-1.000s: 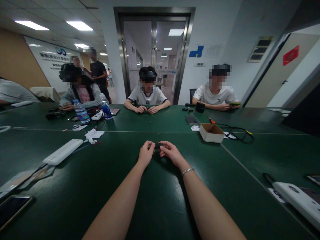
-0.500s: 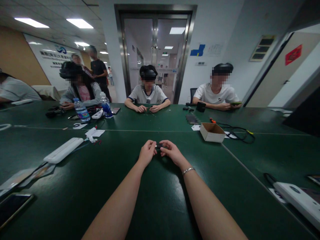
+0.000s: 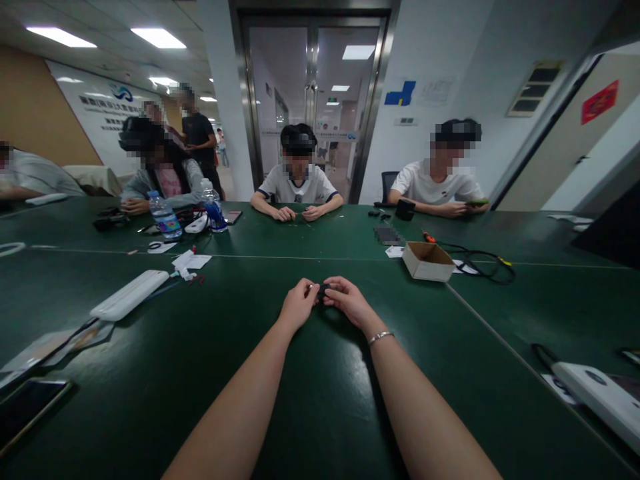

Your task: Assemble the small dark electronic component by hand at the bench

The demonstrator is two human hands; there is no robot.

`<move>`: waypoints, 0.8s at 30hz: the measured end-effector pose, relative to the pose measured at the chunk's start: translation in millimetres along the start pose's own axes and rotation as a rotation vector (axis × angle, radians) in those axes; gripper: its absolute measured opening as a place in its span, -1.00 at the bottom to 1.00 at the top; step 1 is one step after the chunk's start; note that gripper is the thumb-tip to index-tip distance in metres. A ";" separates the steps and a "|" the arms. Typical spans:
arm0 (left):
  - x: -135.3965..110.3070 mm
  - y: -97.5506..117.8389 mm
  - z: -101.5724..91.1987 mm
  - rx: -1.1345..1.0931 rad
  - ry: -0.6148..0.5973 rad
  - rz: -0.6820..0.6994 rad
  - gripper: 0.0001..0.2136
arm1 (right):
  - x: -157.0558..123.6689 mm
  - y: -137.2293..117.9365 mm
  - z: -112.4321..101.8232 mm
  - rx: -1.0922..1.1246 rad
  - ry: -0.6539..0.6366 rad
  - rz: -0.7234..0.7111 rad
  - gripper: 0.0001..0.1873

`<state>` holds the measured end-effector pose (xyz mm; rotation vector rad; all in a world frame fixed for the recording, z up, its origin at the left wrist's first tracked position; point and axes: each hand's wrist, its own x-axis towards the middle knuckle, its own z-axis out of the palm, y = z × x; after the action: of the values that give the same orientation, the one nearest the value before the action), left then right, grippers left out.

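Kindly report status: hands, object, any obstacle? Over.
Left hand, right hand: both pinching. Black object: partly hidden between them. Box: to the right, not in the way.

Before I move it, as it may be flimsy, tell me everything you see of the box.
The box is rectangular and open-topped, with whitish outer walls and a brown inside; it looks like cardboard. It stands upright on the green table, beyond and to the right of the right hand. No hand touches it. Paper shows at both sides; whether it touches the box I cannot tell.
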<state>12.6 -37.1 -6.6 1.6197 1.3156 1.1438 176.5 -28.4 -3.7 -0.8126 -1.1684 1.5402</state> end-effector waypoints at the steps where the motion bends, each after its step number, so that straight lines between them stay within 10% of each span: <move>1: 0.1 0.1 0.2 -0.002 0.008 0.004 -0.74 | 0.0 -0.2 0.2 0.011 0.004 0.001 -0.66; 24: 5.2 -6.1 1.2 -0.088 0.126 -0.020 -0.72 | 7.2 8.3 0.5 -0.106 -0.046 -0.012 -0.56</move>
<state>12.2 -30.8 -11.6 1.4883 1.3384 1.2915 171.4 -21.9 -11.0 -0.8421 -1.2956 1.5044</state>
